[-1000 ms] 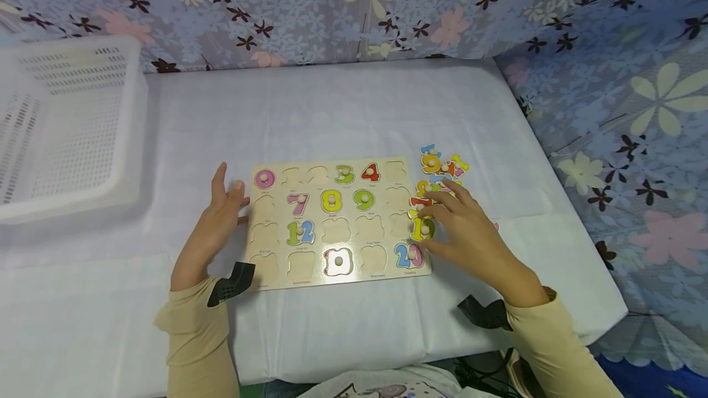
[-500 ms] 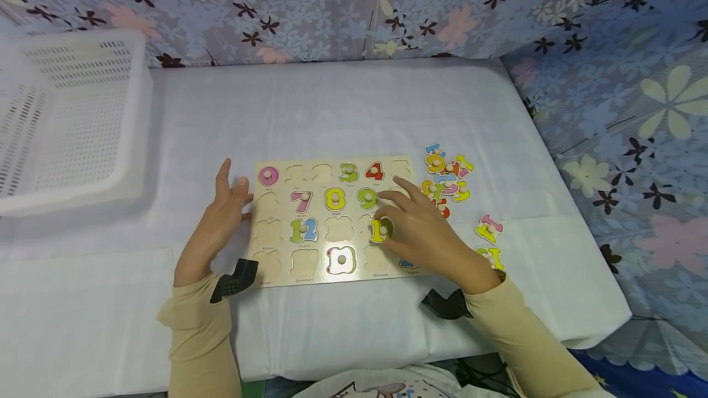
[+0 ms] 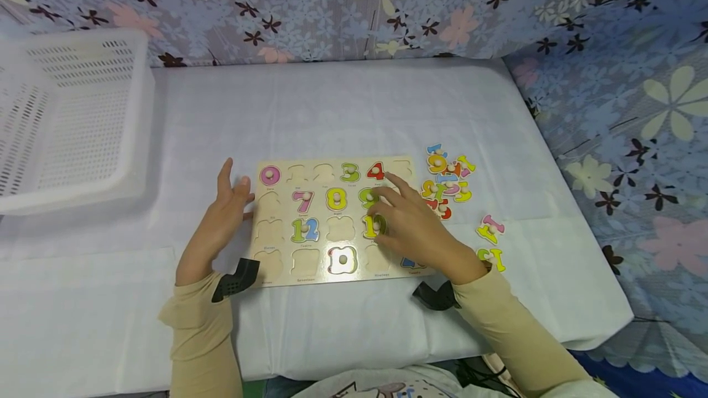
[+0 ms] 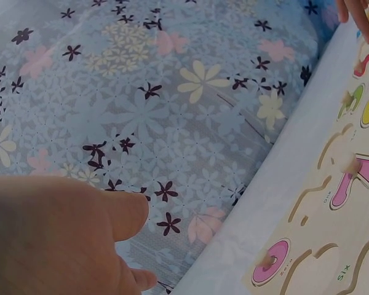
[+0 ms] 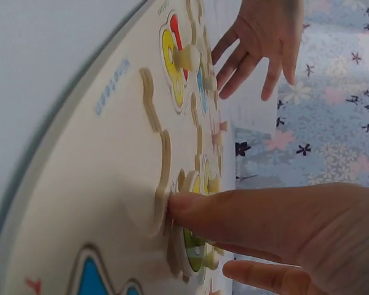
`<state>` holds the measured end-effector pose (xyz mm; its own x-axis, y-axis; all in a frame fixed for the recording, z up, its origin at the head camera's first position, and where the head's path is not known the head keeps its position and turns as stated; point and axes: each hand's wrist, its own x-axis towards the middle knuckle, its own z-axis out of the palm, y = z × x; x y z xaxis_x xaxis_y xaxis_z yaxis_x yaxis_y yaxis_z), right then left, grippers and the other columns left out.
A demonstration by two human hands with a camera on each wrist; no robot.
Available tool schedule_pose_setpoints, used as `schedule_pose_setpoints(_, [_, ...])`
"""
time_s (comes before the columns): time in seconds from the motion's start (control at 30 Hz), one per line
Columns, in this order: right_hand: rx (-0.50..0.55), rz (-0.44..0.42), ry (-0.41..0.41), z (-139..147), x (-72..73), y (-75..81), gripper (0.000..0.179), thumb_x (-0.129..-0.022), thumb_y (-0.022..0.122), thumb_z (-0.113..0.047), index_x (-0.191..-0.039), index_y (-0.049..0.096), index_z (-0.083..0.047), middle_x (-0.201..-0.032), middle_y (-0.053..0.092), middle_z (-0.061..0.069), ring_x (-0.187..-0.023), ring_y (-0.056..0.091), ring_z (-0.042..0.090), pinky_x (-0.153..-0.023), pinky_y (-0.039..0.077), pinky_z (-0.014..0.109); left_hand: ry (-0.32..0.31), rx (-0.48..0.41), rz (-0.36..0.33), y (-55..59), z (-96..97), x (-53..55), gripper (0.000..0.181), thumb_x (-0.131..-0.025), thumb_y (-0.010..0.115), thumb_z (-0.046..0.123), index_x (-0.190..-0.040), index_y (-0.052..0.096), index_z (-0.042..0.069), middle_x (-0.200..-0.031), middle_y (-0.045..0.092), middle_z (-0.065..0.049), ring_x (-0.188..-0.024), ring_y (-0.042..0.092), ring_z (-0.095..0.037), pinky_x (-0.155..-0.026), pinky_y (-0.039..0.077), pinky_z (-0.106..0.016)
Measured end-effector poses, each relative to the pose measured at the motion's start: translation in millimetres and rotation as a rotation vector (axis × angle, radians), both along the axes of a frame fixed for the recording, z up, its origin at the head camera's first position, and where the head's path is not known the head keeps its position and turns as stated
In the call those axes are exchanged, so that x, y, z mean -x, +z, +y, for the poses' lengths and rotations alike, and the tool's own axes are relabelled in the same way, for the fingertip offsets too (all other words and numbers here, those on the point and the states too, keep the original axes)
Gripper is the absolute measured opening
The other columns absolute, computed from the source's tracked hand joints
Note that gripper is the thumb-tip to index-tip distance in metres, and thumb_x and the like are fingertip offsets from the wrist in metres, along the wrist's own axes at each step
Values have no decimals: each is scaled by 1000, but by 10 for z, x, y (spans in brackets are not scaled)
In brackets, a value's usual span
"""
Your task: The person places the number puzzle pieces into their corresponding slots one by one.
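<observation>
My right hand pinches a yellow-and-green number puzzle piece over the wooden number board. The piece shows a yellow 1; my fingers partly hide its second digit. In the right wrist view the thumb presses near the piece, which sits tilted at the edge of a cut-out. My left hand lies at the board's left edge with fingers spread and holds nothing. Number pieces such as the pink zero, pink 7 and yellow 8 sit in their recesses.
Loose number pieces are heaped right of the board, several overlapping. Two more pieces, a yellow-and-pink one and a green-and-yellow one, lie nearer the right sleeve. A white plastic basket stands at the far left.
My right hand has moved left from the board's right edge, bringing the yellow-and-green piece over the third-row cut-out. My left hand stays at the board's left edge.
</observation>
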<state>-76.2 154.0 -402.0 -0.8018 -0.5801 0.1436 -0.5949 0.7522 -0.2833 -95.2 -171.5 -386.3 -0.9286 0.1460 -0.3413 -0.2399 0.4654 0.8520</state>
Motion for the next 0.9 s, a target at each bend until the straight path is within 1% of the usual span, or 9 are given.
schedule_pose_setpoints(0.1, [3, 1, 25, -22, -37, 8, 35, -66, 88, -19, -96, 71, -10, -129, 57, 13, -138, 27, 40, -108, 29, 54, -4, -2, -1, -3, -2, 3, 71, -102, 22, 54, -152, -21, 28, -151, 24, -31, -134, 37, -39, -108, 26, -57])
schedule_pose_setpoints(0.2, [-10, -16, 39, -30, -107, 23, 33, -65, 87, -21, -92, 71, -12, -131, 56, 12, -139, 26, 40, -106, 31, 56, -10, -3, 0, -8, -7, 4, 70, -102, 22, 53, -152, -21, 28, -150, 25, -32, -133, 38, -41, -108, 26, -58])
schedule_pose_setpoints(0.37, [-23, -61, 63, -9, -238, 35, 34, -63, 88, -25, -91, 70, -15, -135, 53, 13, -140, 24, 40, -108, 30, 54, -17, 0, -1, -7, -15, 3, 69, -103, 22, 52, -152, -21, 28, -150, 25, -32, -132, 39, -42, -108, 25, -59])
schedule_pose_setpoints(0.43, [-19, -67, 72, 1, -270, 28, 36, -63, 89, -25, -92, 71, -14, -135, 53, 14, -139, 25, 40, -109, 28, 53, -15, 5, -5, -5, -18, 3, 70, -102, 22, 53, -152, -21, 29, -150, 26, -31, -132, 40, -42, -108, 24, -60])
schedule_pose_setpoints(0.67, [-18, -70, 72, 5, -296, 22, 36, -63, 90, -24, -92, 71, -15, -135, 53, 14, -139, 25, 40, -110, 27, 52, -10, 15, -20, -5, -15, 5, 68, -103, 22, 51, -151, -22, 31, -150, 27, -31, -130, 41, -44, -108, 20, -63])
schedule_pose_setpoints(0.9, [-17, -67, 54, 35, -323, 44, 39, -62, 91, -26, -93, 71, -14, -134, 53, 14, -139, 25, 40, -111, 25, 51, -14, 12, -15, 2, -5, 1, 69, -103, 22, 52, -151, -22, 30, -149, 27, -32, -130, 41, -45, -108, 20, -63])
